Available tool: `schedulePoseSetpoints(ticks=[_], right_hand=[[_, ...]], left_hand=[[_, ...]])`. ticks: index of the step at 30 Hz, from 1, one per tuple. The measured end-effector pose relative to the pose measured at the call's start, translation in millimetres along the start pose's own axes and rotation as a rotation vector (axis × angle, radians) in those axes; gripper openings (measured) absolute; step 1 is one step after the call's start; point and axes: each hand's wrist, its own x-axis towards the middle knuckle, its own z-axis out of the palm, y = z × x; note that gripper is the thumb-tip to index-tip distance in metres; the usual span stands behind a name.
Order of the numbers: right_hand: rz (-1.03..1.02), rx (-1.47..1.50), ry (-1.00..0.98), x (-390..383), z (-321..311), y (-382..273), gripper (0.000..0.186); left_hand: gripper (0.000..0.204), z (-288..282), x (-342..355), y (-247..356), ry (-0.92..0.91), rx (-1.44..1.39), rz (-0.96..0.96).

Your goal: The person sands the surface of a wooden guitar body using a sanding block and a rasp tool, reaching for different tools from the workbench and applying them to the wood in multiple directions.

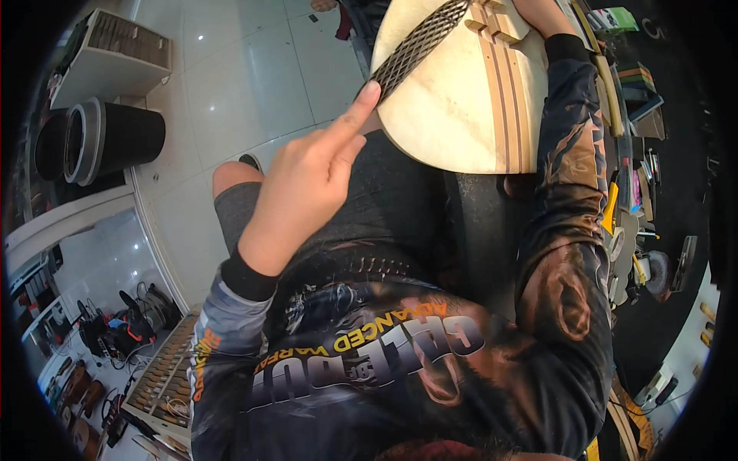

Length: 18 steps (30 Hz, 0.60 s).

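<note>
A pale wooden guitar body with darker lengthwise stripes lies over my lap at the top. Slanting across its left edge is a dark rasp with an open lattice of teeth. My left hand is closed at the rasp's near end, the index finger stretched along it and touching its tip. The rasp's far end runs out of the picture at the top. My right hand reaches past the guitar body's upper right side; its fingers are cut off by the upper edge.
A black bin stands on the tiled floor at left, below a cabinet. To the right, a dark workbench carries tools, tape and wood pieces. At lower left are a rack of tools and several power tools.
</note>
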Motion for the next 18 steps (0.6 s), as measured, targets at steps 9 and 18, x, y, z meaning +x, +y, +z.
schedulePoseSetpoints(ticks=[9, 18], right_hand=[[-0.122, -0.058, -0.015, 5.9, -4.0, -2.8, 0.023], [-0.300, -0.235, 0.023, 6.7, -4.7, -2.7, 0.022]], left_hand=[[0.071, -0.9, -22.2, -0.3, -0.011, 0.047, 0.009], [0.074, 3.5, -72.8, -0.8, -0.010, 0.027, -0.013]])
